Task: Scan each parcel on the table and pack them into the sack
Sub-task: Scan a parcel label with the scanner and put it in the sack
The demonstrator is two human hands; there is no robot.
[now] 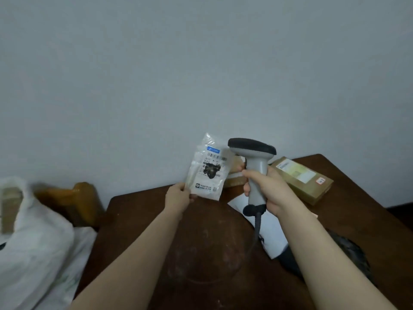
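Observation:
My left hand [178, 196] pinches the lower left corner of a small clear plastic parcel [207, 167] with a barcode label, held upright above the dark brown table [143, 220]. My right hand [267, 189] grips the handle of a grey barcode scanner [253, 157], whose black head sits level with the parcel's label, just to its right. A brown cardboard parcel [301, 179] lies on the table at the back right. A second cardboard parcel [234, 175] is partly hidden behind the scanner. The white sack [33, 242] stands at the left, off the table.
A white flat envelope [266, 233] lies on the table under my right forearm. The scanner's cable [257, 229] hangs down from its handle. A dark object [348, 251] sits at the table's right edge. An orange-brown wooden chair back [73, 198] stands behind the sack, against the grey wall.

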